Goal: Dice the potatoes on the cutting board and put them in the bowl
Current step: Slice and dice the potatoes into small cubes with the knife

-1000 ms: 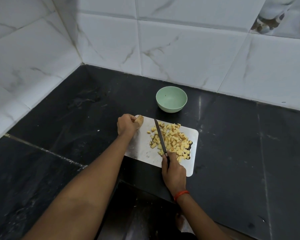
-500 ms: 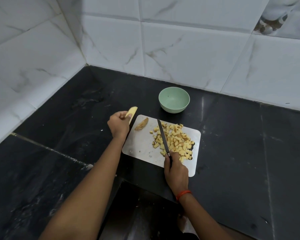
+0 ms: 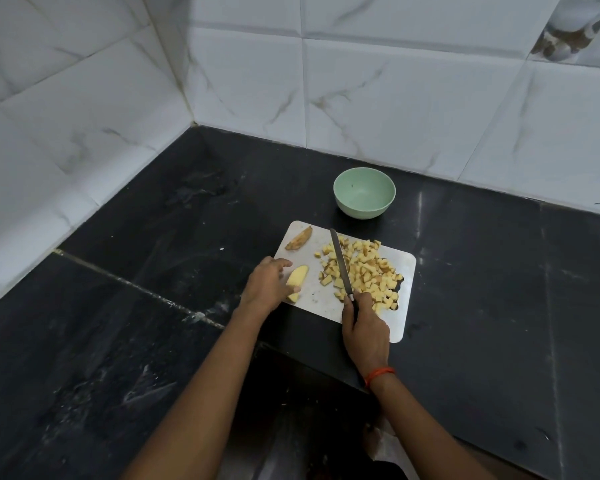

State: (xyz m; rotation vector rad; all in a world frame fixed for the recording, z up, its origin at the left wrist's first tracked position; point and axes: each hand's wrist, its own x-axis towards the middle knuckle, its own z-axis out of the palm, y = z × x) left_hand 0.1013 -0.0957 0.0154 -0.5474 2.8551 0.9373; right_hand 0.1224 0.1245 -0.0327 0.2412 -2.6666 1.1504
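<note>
Head view: left hand (image 3: 267, 284) pinches potato slice (image 3: 297, 277), right hand (image 3: 366, 323) grips knife (image 3: 340, 263) — slice likely firm, slippy; hold end nearest left hand.

At frame centre the left hand (image 3: 269, 284) pinches a potato slice (image 3: 297, 278) at the cutting board (image 3: 317, 301) left edge. The right hand (image 3: 366, 323) grips a knife (image 3: 340, 265), its blade over the left side of the diced potato (image 3: 371, 271). Above the board stands the green bowl (image 3: 364, 194)
</note>
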